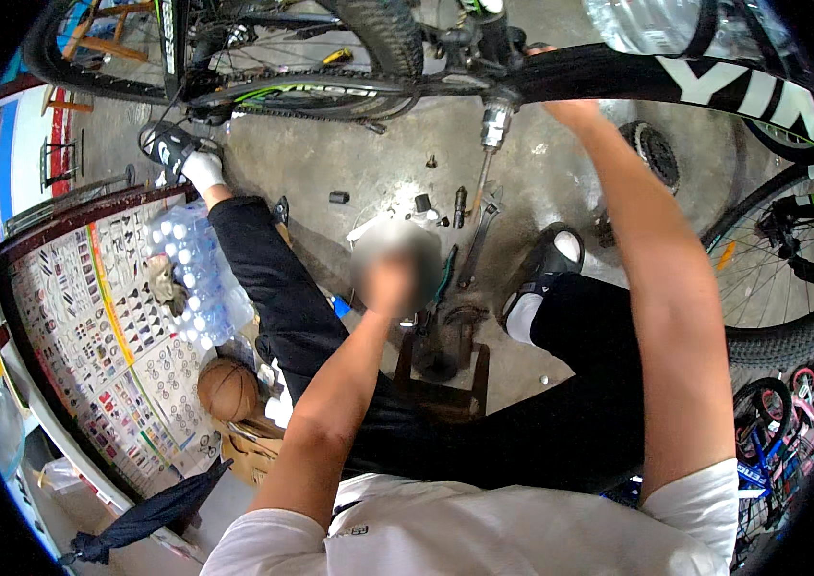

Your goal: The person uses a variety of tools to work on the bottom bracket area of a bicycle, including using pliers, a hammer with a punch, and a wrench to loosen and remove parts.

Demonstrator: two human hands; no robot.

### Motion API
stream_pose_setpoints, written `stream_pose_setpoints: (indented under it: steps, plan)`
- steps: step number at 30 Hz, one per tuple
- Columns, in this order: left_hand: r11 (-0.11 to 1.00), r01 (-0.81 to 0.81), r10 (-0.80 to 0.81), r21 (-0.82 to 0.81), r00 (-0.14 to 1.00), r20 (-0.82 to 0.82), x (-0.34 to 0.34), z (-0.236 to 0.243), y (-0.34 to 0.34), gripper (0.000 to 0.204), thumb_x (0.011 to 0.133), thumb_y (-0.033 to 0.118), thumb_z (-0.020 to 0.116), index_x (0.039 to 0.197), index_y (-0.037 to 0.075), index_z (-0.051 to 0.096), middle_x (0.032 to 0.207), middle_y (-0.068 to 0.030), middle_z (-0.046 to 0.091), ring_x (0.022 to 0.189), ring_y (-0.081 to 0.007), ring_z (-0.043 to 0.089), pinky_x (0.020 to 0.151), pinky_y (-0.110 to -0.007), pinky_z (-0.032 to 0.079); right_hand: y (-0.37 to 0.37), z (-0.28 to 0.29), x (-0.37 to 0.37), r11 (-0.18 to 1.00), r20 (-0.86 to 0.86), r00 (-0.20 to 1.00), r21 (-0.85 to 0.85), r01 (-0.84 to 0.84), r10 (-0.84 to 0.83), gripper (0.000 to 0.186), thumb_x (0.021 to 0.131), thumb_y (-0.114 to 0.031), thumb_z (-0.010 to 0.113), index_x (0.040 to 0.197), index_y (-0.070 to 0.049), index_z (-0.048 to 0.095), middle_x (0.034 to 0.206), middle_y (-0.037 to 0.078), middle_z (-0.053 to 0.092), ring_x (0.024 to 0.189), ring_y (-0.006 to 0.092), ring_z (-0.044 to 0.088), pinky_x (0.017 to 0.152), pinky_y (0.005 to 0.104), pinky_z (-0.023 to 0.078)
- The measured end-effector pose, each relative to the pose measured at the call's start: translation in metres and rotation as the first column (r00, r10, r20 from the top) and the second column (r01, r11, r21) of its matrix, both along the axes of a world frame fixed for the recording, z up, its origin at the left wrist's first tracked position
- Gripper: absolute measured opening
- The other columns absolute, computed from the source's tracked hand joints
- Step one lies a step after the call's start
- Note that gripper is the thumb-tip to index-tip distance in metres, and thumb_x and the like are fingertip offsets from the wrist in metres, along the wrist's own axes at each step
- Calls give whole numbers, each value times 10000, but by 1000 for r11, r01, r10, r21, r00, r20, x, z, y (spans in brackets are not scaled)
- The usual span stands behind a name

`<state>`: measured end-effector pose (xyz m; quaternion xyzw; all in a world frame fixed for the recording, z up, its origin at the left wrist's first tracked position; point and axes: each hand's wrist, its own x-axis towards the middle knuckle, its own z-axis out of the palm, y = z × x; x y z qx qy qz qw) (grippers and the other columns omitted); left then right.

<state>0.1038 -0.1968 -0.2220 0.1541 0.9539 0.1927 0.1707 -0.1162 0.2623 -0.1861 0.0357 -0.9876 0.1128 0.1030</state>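
Note:
My right hand [575, 113] is wrapped round the thick black frame tube [609, 77] of a bicycle, its fingertips showing over the far side. Left of it, a silver cylindrical part [495, 125] juts from the frame toward me, with a thin rod extending from it. My left hand [391, 283] is low over the floor between my legs; a blur covers its fingers and anything in them. Just right of that hand lie a green-handled tool [445, 274] and a wrench [480, 240]. A short black tool [460, 206] and small black cylinders [422, 203] lie beyond it.
A bicycle wheel [359, 48] spans the far side. More wheels [781, 336] stand at right. On the left are wrapped water bottles [198, 278], a basketball [227, 389], a printed board [90, 326] and a folded umbrella [153, 509]. A dark low stand [436, 394] sits between my legs.

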Motion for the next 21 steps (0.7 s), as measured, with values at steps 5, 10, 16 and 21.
stream_pose_setpoints:
  steps: [5, 10, 16, 21]
  plan:
    - [847, 251, -174, -469, 964, 202, 54, 31, 29, 298, 1024, 229, 516, 1224, 51, 646, 1225, -135, 628, 1165, -267, 595, 913, -421, 513, 12, 49, 20, 991, 233, 964, 37, 125, -131, 424, 952, -394, 630, 1291, -144, 676, 1332, 126, 671, 1271, 359, 597, 1081, 470, 467]
    - [829, 541, -549, -137, 836, -21, 36, 39, 43, 270, 983, 260, 573, 1119, 39, 648, 1179, -138, 601, 1079, -313, 584, 918, -474, 495, 13, 67, 27, 986, 223, 960, 34, 163, -167, 402, 949, -357, 622, 1265, -114, 676, 1311, 164, 674, 1254, 389, 599, 1065, 476, 478]
    - [714, 700, -687, 0, 702, 186, 7, 1, 28, 187, 898, 152, 578, 959, 49, 722, 954, -138, 664, 886, -325, 647, 805, -488, 525, 6, 46, 22, 998, 136, 990, -54, -14, 22, 361, 923, -306, 647, 1204, -86, 698, 1264, 188, 687, 1244, 400, 598, 1061, 483, 476]
    - [642, 766, -761, 29, 641, -102, 1, -1, 20, 203, 908, 148, 585, 1040, 44, 699, 1056, -133, 658, 996, -302, 631, 903, -430, 507, 7, 24, 18, 998, 177, 984, -64, 17, -5, 363, 910, -292, 647, 1222, -113, 695, 1282, 151, 688, 1248, 398, 593, 1087, 474, 459]
